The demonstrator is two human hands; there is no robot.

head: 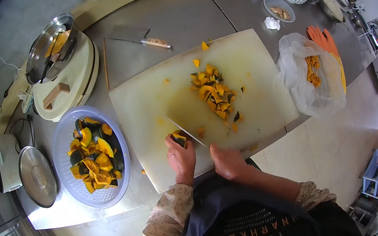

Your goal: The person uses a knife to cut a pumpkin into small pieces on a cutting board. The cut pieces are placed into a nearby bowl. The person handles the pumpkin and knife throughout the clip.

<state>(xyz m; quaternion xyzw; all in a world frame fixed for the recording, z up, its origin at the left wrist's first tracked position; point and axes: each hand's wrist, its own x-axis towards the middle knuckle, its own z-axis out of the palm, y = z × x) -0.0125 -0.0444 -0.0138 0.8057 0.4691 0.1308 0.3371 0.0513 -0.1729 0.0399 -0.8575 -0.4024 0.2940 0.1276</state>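
Note:
My left hand [182, 159] grips a chunk of green-skinned squash [179, 138] against the front left of a white cutting board [254, 57]. In my right hand [230, 160] is a kitchen knife [187, 132], its handle hidden by my fist. The blade is close along the chunk's right side; whether it touches cannot be told. Beyond the knife lies a loose heap of small cut squash pieces [215, 90], with a few strays around it. To the left, a pale perforated plastic basket [63, 170] holds several larger squash chunks [93, 157].
A wooden-handled knife [157, 43] lies behind the board, beside a thin wooden stick [106, 64]. At right are a clear plastic bag [297, 87] with orange scraps, an orange rubber glove [323, 41] and several bowls [280, 9]. A steel lid [37, 177] stands at left, near a lidded cream pan [66, 90].

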